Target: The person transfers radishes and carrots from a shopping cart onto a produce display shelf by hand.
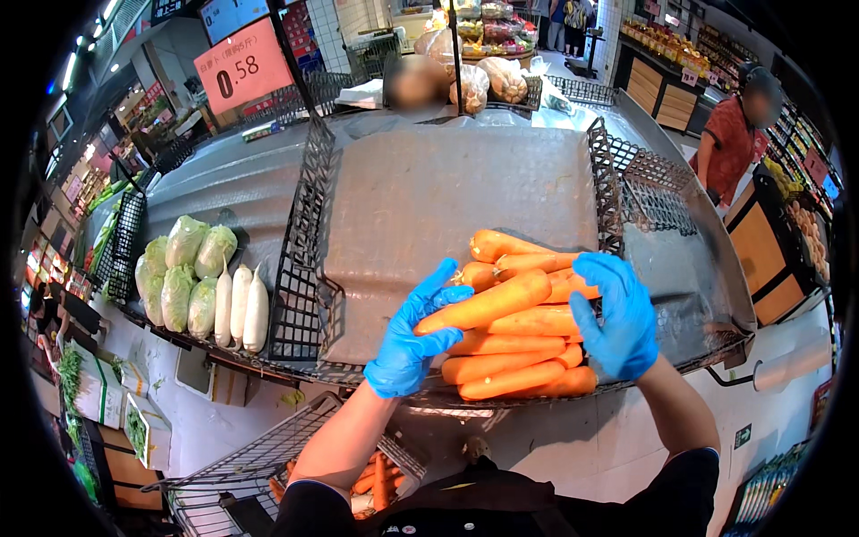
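Observation:
Both my hands wear blue gloves over a pile of large orange carrots [523,345] at the front edge of the display stand. My left hand [413,333] is closed round the left end of the top carrot [488,302], fingers above and thumb below. At the pile's right side, my right hand [619,318] curves round the end of another carrot [564,286], its thumb and fingers on either side. Some of its fingertips are hidden. Most carrots lie sideways, stacked in layers.
Black plastic mesh dividers [300,259] flank the grey display surface [447,188]. Cabbages [186,277] and white radishes [255,309] stand on the left. Below, a wire cart [242,474] holds more carrots [380,479]. A person in red [727,143] stands at the right. A pink price sign [243,67] hangs at upper left.

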`<state>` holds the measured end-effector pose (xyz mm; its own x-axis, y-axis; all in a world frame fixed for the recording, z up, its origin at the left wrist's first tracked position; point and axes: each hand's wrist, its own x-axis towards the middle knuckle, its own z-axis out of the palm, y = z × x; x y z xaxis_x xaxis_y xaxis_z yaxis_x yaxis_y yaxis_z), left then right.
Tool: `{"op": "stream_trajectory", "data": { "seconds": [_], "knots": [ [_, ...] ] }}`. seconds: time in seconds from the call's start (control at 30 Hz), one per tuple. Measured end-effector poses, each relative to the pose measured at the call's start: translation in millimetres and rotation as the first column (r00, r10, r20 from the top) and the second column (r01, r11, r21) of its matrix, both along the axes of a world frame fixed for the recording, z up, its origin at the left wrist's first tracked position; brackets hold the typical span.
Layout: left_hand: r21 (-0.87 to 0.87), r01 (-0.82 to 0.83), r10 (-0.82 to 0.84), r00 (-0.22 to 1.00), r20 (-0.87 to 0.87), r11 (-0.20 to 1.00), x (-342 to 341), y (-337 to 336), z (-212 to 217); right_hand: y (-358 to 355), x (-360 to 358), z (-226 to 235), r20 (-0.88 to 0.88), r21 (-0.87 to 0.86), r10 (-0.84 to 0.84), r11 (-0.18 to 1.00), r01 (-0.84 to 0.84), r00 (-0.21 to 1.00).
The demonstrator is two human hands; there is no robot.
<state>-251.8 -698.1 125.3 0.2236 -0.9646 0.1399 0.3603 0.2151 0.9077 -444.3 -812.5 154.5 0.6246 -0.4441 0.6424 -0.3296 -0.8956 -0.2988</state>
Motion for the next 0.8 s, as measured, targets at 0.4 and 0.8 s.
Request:
{"op": "stream_trajectory", "data": {
  "seconds": [0.4, 0.8],
  "knots": [
    [0.117, -0.041, 0.045, 0.998, -0.035, 0.992, -20.1, 9.2, -21.4, -77.5, 52.8, -10.8, -0.438, -0.169, -0.053, 0.985, -0.024, 0.897],
    [0.851, -0.370, 0.131, 0.929, 0.346, 0.374, 2.4, 320.4, -151.0, 37.2, 99.7, -41.8, 0.205, 0.758, 0.402, 0.512, -0.405, 0.892]
  ]
}}
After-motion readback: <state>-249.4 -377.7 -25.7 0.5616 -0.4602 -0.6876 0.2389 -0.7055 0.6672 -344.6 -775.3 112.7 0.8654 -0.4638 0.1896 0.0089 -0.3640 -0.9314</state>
